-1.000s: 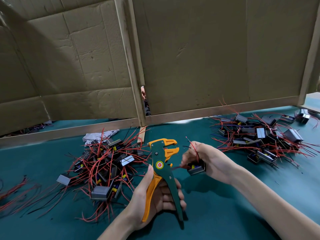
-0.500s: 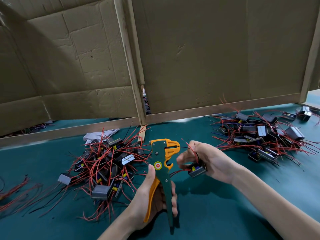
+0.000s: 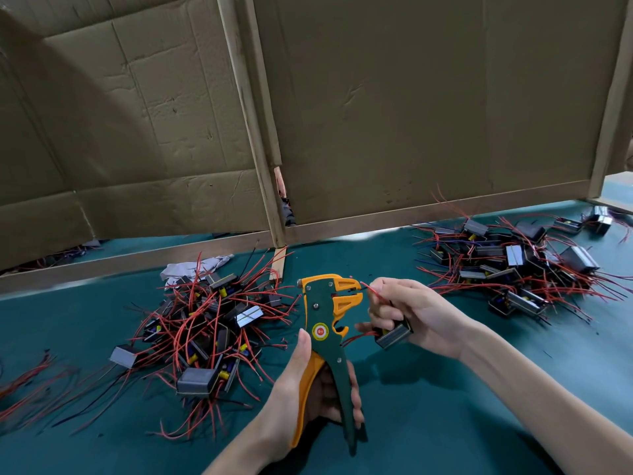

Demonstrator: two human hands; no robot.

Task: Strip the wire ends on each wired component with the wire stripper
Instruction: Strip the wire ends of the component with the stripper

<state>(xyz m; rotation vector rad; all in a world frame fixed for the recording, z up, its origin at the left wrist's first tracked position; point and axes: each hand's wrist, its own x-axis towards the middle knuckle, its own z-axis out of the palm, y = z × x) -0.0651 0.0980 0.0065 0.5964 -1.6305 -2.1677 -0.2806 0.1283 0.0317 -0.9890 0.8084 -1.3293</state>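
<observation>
My left hand (image 3: 308,392) grips the green and orange wire stripper (image 3: 325,323) by its handles, jaws pointing up and to the right. My right hand (image 3: 411,313) holds a small grey wired component (image 3: 394,335) and pinches one of its red wires (image 3: 371,290), whose end reaches into the orange jaws. A pile of wired components (image 3: 205,323) with tangled red wires lies to the left on the green table (image 3: 445,406). A second pile of components (image 3: 513,265) lies at the right rear.
Cardboard panels on wooden frames (image 3: 281,200) stand as a wall along the back of the table. A crumpled white cloth (image 3: 191,267) lies behind the left pile. Loose red and black wires (image 3: 30,382) trail at the far left edge.
The stripper's handles have come closer together in my left hand. My right hand has brought the red wire's end up into the orange jaws.
</observation>
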